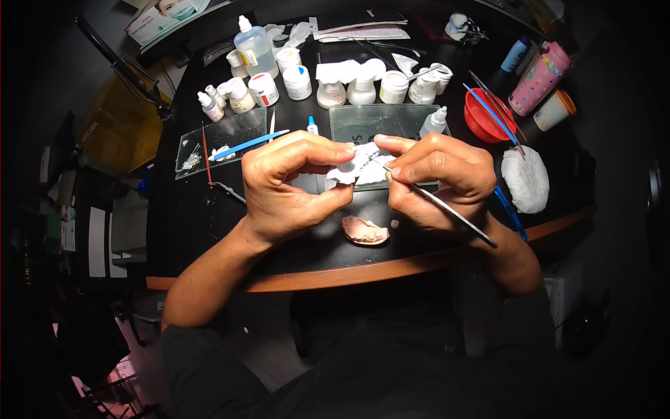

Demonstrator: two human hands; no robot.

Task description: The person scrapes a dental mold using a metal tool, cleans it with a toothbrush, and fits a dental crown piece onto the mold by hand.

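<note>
Between the thumb and fingers of my left hand (293, 178) is a white dental cast (343, 171), raised above the table. My right hand (443, 174) pinches a thin metal dental instrument (450, 209) like a pen. Its tip points at the cast's right side, though whether it touches cannot be made out. The right index finger reaches close to the cast's upper edge. Below the hands, a pinkish dental model (364, 231) with several teeth lies on the black table, with a small pale piece (395, 224) beside it.
Glass slabs (262, 129) lie behind the hands, one bearing a blue-handled brush (251, 144). White jars (298, 82) and a large clear bottle (255, 52) line the back. At right are a red bowl (481, 115) with brushes, a white pad (525, 180) and a pink tumbler (539, 80).
</note>
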